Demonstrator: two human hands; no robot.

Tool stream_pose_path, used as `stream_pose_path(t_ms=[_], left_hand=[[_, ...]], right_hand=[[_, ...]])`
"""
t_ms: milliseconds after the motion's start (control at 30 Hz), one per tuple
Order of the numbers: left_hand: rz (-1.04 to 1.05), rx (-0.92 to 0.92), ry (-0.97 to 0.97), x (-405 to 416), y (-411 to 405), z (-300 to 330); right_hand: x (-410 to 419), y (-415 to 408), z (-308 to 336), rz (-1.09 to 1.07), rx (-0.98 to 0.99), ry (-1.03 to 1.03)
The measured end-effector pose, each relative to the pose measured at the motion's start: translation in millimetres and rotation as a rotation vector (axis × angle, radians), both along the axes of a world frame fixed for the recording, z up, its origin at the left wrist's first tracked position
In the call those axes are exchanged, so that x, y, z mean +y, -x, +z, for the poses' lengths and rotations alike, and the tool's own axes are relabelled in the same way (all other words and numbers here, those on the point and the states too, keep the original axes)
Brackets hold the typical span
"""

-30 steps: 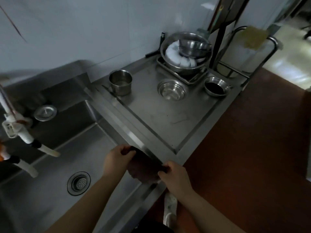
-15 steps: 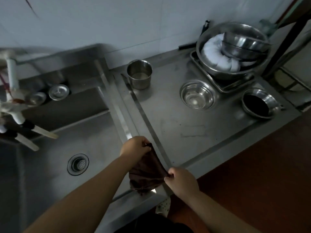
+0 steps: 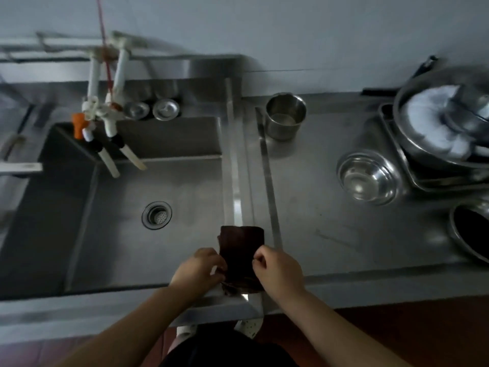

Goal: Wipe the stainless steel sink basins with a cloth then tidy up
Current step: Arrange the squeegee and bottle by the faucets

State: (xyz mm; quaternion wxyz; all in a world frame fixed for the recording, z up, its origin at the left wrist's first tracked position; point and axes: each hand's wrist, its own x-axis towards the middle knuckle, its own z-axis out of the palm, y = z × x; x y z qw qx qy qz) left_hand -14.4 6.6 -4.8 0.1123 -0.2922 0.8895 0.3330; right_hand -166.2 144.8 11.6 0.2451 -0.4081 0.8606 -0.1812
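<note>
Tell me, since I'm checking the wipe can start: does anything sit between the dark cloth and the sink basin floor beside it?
Nothing visible does. Both the left hand and right hand pinch the cloth over the sink's right rim; the basin floor left of it shows only the drain.

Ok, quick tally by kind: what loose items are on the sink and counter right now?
Cloths: 1, dark cloth, held by left hand and right hand
Steel cups: 1
Sink plugs: 2
Steel bowls: 4
Total: 8

Cloth [image 3: 242,250] lies on the ledge right of the basin [image 3: 158,234].
</note>
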Motion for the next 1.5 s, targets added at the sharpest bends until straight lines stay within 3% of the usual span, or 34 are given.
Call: stream_pose_path(t_ms=[233,500,800,1033,1267,1500], left_hand=[[0.106,-0.028,0.056,-5,-49,19],[0.426,0.055,0.219,-53,-152,74],[0.666,0.168,0.284,-88,-330,109],[0.742,0.201,0.277,-121,-446,114],[0.763,0.220,0.265,-177,-478,111],[0.778,0.214,0.277,-242,-472,110]], right_hand=[[-51,-14,17,0.236,0.102,-0.055],[-120,-86,54,0.476,0.149,-0.088],[-180,-233,99,0.527,0.288,-0.001],[-220,-329,114,0.464,0.237,0.029],[-267,-367,120,0.479,0.238,0.057],[-371,-377,134,0.526,0.140,0.189]])
